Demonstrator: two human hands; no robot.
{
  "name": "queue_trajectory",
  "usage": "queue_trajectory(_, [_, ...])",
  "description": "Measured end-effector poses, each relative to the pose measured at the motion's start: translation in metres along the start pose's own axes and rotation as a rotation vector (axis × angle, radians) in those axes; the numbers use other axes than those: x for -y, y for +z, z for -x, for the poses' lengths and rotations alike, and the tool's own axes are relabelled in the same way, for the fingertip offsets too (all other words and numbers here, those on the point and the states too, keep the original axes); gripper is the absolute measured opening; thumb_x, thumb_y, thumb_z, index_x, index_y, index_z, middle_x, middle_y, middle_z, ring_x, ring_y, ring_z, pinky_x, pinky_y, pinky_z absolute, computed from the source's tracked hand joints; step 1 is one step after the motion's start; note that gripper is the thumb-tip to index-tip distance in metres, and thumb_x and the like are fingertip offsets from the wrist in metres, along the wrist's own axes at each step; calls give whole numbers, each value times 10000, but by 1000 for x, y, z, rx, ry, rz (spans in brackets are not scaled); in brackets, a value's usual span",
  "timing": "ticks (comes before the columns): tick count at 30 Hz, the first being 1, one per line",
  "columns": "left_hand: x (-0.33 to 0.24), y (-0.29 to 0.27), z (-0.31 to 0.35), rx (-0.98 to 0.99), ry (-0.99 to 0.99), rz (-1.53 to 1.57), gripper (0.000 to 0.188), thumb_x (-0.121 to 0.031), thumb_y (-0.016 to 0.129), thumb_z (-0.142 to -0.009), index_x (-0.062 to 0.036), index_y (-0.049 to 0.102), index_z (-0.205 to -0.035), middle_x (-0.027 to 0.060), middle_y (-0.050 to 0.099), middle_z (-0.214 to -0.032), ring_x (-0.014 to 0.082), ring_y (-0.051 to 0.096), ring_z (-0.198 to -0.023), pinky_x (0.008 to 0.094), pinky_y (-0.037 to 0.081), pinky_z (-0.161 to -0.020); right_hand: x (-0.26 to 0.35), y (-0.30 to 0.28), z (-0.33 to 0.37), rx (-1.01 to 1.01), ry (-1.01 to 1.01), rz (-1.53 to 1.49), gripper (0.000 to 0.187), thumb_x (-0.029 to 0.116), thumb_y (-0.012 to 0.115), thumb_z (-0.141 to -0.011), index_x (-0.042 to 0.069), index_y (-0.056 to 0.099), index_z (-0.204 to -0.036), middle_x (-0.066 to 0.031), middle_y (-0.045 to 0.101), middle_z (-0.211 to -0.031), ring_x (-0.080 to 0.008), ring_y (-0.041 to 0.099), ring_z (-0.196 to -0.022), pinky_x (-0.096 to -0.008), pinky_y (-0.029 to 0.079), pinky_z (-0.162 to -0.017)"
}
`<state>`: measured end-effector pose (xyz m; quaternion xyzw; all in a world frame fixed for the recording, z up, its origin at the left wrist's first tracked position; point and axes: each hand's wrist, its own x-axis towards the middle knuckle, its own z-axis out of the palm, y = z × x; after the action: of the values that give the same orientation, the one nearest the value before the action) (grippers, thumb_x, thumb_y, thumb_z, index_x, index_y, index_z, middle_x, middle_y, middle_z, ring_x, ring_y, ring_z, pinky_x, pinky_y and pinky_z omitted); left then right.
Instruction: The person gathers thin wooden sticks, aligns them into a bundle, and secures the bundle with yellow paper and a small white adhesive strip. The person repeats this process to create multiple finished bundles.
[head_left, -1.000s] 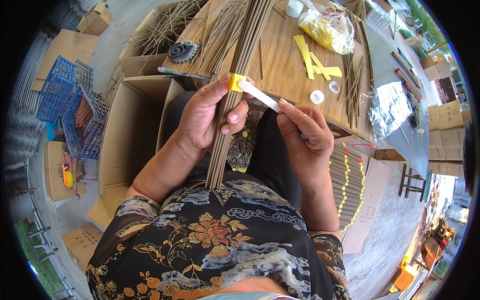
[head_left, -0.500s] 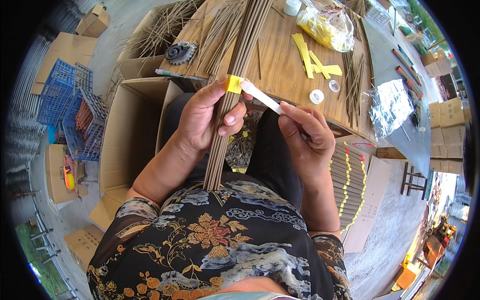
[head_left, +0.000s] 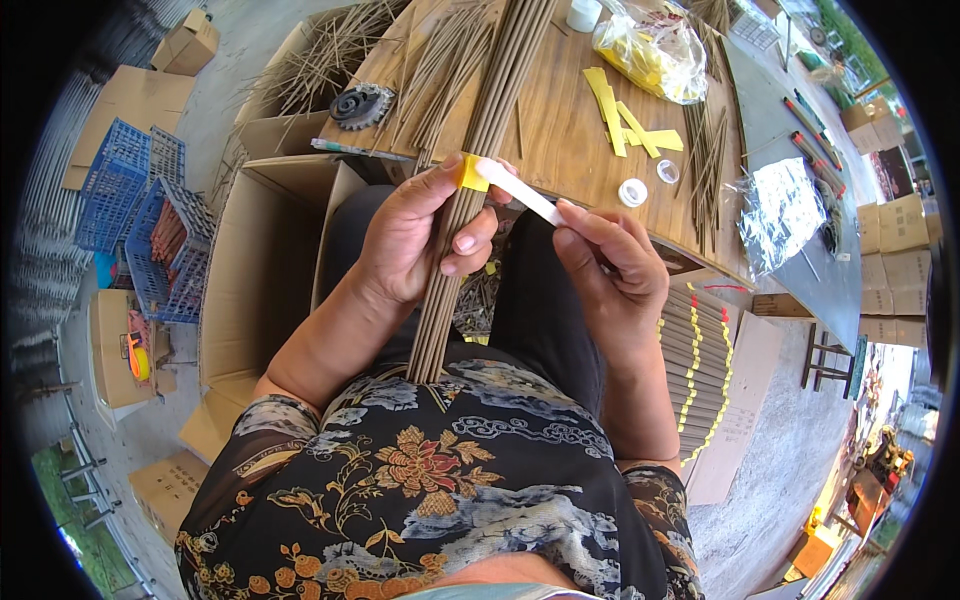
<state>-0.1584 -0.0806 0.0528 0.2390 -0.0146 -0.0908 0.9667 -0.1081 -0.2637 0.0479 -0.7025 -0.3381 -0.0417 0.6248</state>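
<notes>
My left hand is closed around a slanting bundle of long thin brown sticks, which look like incense. A yellow paper strip lies across the bundle, its edge under my left thumb. Between thumb and forefinger, my right hand pinches a flat white stick. Its rounded tip touches the yellow strip. The bundle's lower end meets the front of my shirt. Its upper end passes out over the table and leaves the view at the top.
The wooden table bears loose sticks, yellow strips, a plastic bag, a small white pot and a dark round coil-like object. An open cardboard box stands left of my legs. Banded bundles lie at right.
The bundle and my left hand have shifted slightly to the right. The white stick's tip has moved a little left, further onto the yellow strip.
</notes>
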Motion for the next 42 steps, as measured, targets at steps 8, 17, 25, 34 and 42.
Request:
queue_trajectory(8, [-5, 5, 17, 75, 43, -65, 396, -322, 377, -922, 26, 474, -1083, 87, 488, -607, 102, 398, -415, 201, 334, -364, 21, 4, 7, 29, -34, 14, 226, -14, 631, -755, 27, 629, -977, -52, 566, -775, -92, 508, -638, -195, 407, -557])
queue_trajectory(17, [-13, -2, 20, 21, 177, -94, 381, -261, 366, -932, 101, 396, -1048, 143, 419, -954, 108, 443, -521, 208, 336, -344, -43, -29, -1, -376, 116, 417, 171, 87, 613, -794, -2, 630, -940, -74, 568, -771, -113, 518, -626, -222, 419, -572])
queue_trajectory(25, [1, -8, -11, -111, 94, -238, 312, -261, 451, -903, 35, 530, -966, 85, 542, -844, 111, 493, -551, 206, 359, -378, -146, -53, -4, -376, 195, 681, 129, 83, 570, -787, 17, 603, -892, -137, 560, -760, -279, 540, -735, -364, 438, -643])
queue_trajectory(34, [13, -1, -24, -216, 154, -435, 311, -227, 453, -904, 64, 518, -994, 110, 529, -886, 118, 492, -551, 205, 361, -375, -137, -56, -19, -377, -71, 937, 187, 194, 594, -782, 65, 629, -913, -111, 566, -933, -285, 518, -901, -380, 413, -772])
queue_trajectory(42, [26, 26, -8, -165, 268, -649, 244, -214, 504, -886, 17, 526, -964, 36, 502, -688, 89, 485, -526, 188, 382, -417, -3, 22, -26, 210, 381, -726, 406, 246, 698, -737, -70, 533, -932, -73, 455, -868, -133, 567, -731, -209, 503, -460])
